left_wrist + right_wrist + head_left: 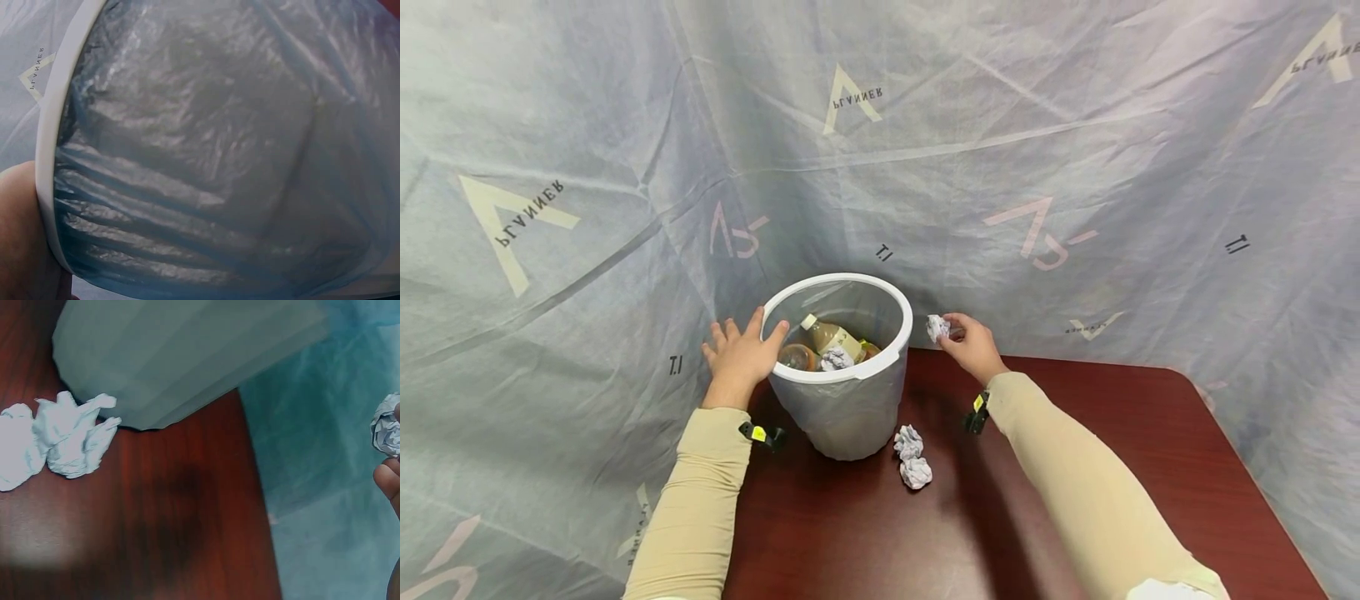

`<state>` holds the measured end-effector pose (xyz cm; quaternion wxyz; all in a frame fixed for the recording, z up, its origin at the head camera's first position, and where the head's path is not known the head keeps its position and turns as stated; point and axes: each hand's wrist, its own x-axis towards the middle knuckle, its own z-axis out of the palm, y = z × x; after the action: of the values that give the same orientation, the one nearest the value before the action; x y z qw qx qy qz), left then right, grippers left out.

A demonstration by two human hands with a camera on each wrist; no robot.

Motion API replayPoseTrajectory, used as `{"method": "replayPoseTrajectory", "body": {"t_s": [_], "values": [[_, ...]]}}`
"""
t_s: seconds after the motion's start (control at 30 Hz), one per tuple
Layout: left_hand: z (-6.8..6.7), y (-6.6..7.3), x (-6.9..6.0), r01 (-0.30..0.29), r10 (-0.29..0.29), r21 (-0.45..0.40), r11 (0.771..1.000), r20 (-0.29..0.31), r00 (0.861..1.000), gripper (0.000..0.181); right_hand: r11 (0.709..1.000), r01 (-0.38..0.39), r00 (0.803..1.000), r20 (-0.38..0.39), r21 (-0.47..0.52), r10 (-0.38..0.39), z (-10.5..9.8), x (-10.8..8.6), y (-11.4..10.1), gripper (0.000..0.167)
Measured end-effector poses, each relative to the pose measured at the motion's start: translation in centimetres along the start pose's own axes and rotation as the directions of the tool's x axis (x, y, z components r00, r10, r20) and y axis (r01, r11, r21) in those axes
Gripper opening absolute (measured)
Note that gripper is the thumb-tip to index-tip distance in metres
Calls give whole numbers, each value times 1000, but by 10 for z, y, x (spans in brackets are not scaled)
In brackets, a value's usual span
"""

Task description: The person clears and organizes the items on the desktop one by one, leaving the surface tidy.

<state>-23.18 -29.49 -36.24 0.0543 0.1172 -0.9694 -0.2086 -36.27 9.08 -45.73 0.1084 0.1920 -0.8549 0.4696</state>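
- Head view: from above the table (865,542), facing forward and down; at moderate range it takes in the bin (850,417), the left hand (739,362), the right hand (973,346) and the hanging sheet (925,183).
- Left wrist view: very near, facing the bin's lined side, with the white rim (51,125) running along the left.
- Right wrist view: near, aimed obliquely down at the bin's base and table edge.
- Shared field: head and left wrist, the rim; head and right wrist, two paper balls (75,437) beside the base.
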Motion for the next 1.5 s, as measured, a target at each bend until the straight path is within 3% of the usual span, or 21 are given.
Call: {"method": "replayPoseTrajectory", "body": {"t_s": [0.33, 0.73, 1.2, 1.5], "values": [[0, 0, 0, 7, -7, -1, 1000, 10, 1000, 93, 1000, 23, 1000, -7, -14, -24, -17, 21, -30, 45], [0, -3, -1, 14, -14, -4, 1000, 15, 1000, 96, 996, 78, 994, -82, 48, -74, -20, 37, -65, 45], [-3, 1, -3, 10, -10, 9, 1000, 14, 1000, 96, 989, 130, 991, -3, 69, -130, -9, 42, -106, 46], [-4, 3, -2, 3, -3, 2, 1000, 15, 1000, 95, 987, 145, 988, 34, 67, -148, -3, 42, -115, 46]]}}
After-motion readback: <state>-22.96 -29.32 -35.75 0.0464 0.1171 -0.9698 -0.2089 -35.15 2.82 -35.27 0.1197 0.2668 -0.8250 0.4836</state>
